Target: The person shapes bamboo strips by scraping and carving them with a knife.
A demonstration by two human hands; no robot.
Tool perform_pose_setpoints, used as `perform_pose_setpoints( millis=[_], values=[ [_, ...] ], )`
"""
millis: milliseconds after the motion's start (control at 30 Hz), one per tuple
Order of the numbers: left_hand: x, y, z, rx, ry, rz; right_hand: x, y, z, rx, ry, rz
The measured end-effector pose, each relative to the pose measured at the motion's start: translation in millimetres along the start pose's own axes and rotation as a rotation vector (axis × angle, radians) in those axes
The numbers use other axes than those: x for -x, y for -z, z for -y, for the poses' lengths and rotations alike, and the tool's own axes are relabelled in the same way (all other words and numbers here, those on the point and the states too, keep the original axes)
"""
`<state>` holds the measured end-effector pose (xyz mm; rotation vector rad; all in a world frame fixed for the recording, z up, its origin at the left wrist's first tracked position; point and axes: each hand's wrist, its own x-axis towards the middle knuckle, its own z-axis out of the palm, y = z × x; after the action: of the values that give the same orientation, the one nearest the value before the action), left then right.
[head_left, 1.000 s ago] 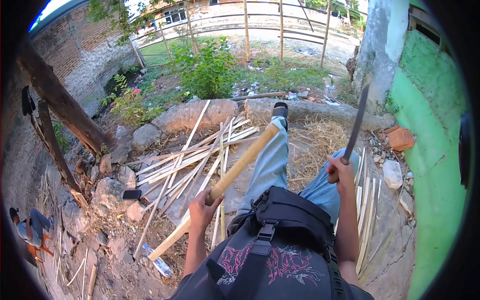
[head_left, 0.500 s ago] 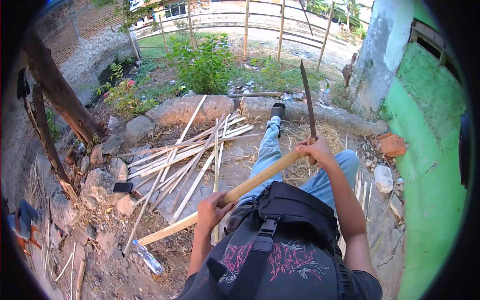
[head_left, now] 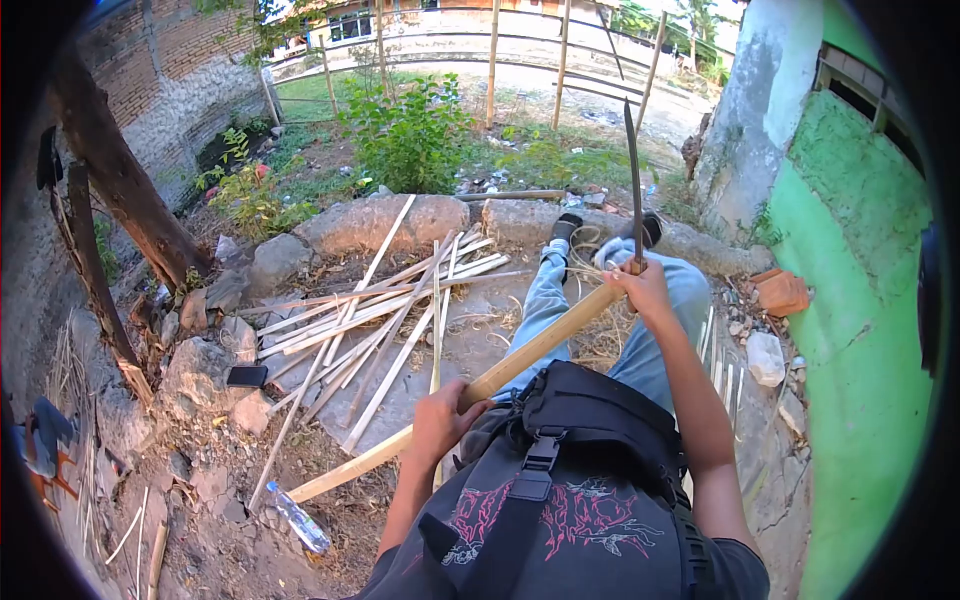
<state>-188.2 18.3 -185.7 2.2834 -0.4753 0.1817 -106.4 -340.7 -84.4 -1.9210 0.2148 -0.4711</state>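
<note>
A long split bamboo strip [head_left: 535, 348] lies slantwise across my lap, its low end pointing to the ground at the left. My left hand [head_left: 440, 418] is closed around its middle. At the strip's upper end, my right hand [head_left: 643, 288] grips a machete [head_left: 635, 180] whose dark blade points up and away. That hand's thumb and fingers are right at the bamboo's tip; whether they also pinch it I cannot tell. The machete's handle is mostly hidden in the fist.
Several pale bamboo strips [head_left: 400, 290] lie piled on the ground at the left. Nearby are a phone [head_left: 247, 376], a plastic bottle [head_left: 300, 520] and rocks [head_left: 195, 385]. A stone curb [head_left: 380, 222] runs ahead, and a green wall [head_left: 850, 300] stands at the right.
My right leg has stretched forward, bringing its shoe into view by the curb. The machete and right hand have shifted slightly right; my left hand and the bamboo have moved a little rightward too.
</note>
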Motion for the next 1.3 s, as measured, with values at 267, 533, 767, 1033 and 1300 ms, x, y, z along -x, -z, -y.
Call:
perform_pose_setpoints(
  millis=[267,533,767,1033,1300],
  values=[
    [-18.8,-21.7,-23.3,-0.07,-0.023,0.096,-24.8,17.5,-40.6,0.005,0.078,-0.161],
    [-70.5,-27.0,-50.3,-0.191,-0.19,0.152,-62.6,39.4,-98.4,-0.039,-0.061,-0.358],
    [-120.4,-74.8,-52.0,-0.193,-0.257,0.303,-58.4,76.6,-146.2,-0.231,-0.273,-0.492],
    [-157.2,-135.3,-44.6,-0.151,-0.227,0.639,45.4,114.6,-197.5,0.553,-0.341,-0.451],
    [-161.5,-183.0,-6.9,-0.105,-0.249,0.911,106.2,93.5,-205.6,0.786,-0.454,-0.02]
  ],
)
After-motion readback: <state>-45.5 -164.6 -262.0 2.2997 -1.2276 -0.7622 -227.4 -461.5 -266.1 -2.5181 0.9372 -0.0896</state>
